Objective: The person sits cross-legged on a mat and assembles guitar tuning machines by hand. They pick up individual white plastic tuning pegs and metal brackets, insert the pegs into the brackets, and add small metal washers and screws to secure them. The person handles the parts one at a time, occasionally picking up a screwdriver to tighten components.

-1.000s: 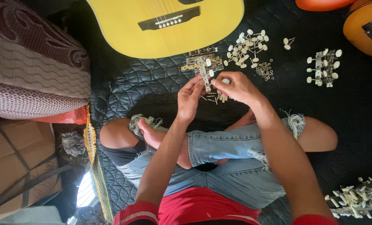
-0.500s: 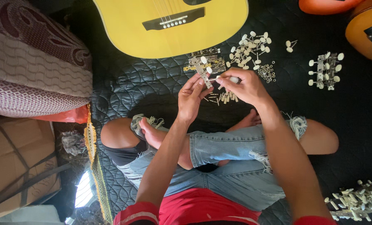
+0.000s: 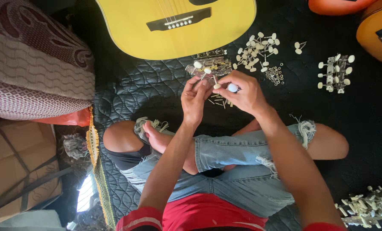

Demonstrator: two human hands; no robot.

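I sit cross-legged on a black quilted mat (image 3: 135,92). My left hand (image 3: 195,100) pinches the lower end of a metal guitar tuner strip (image 3: 206,70) with white knobs. My right hand (image 3: 242,92) grips one white tuner peg (image 3: 232,87) by its knob, right beside that strip. A few small metal parts (image 3: 219,102) lie on the mat just under both hands. A yellow acoustic guitar (image 3: 178,25) lies face up just beyond them.
Loose white-knobbed tuner pegs (image 3: 257,51) and small washers (image 3: 275,75) are piled to the right of the hands. More tuner strips (image 3: 334,72) lie further right, others (image 3: 364,209) at the bottom right. Orange guitars (image 3: 377,30) sit top right; a patterned cushion (image 3: 32,72) lies left.
The view has shifted slightly. Both hands stay together on the tuner strip, with the right hand's fingers reworking their hold on the peg.
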